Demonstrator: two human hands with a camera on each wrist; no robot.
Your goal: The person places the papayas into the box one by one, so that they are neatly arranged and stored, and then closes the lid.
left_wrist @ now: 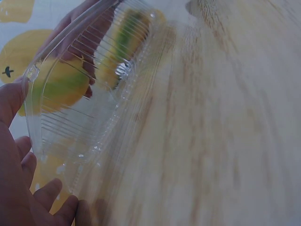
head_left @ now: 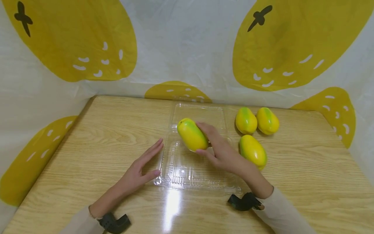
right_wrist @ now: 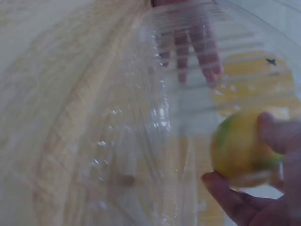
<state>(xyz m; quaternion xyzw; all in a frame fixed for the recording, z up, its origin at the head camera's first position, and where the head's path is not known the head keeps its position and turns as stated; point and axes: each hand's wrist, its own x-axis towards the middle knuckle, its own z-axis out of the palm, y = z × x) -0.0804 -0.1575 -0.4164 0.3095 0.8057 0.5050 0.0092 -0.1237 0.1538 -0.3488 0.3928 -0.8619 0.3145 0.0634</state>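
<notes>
My right hand (head_left: 223, 151) grips a yellow mango (head_left: 193, 135) with a green streak, thumb on the near side and fingers on the far side. The mango is over a clear plastic clamshell box (head_left: 201, 167), whose lid (head_left: 200, 112) lies folded back toward the wall. In the right wrist view the fruit (right_wrist: 244, 148) looks blurred between thumb and fingers. My left hand (head_left: 140, 172) is at the box's left side, fingers extended and thumb touching its near left corner. Seen from the left wrist, the hand (left_wrist: 23, 179) lies along the clear wall.
To the right of the box, three more mangoes stand on the wooden table: one back left (head_left: 246, 120), one back right (head_left: 267, 121), one nearer (head_left: 253, 151). A white cloth wall (head_left: 184, 42) with yellow fruit prints borders the back and sides.
</notes>
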